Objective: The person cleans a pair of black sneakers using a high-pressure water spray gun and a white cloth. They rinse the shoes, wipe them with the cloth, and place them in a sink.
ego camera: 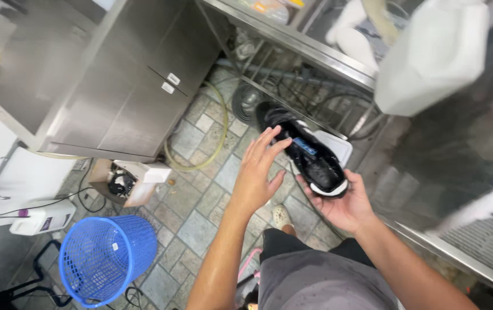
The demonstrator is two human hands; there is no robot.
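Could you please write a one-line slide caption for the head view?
Right hand cradles a black container while the open left hand reaches toward it above a tiled floor.

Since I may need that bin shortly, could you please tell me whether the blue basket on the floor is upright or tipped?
Tipped: the blue basket leans with its open mouth toward the lower left, showing its mesh inside.

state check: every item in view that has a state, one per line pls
black shoe: held sole-side in right hand, opening up
left hand: open, fingertips at the shoe
blue basket: upright on the floor
cardboard box: open, black items inside
cabinet doors: shut
white jug: blurred, state unclear
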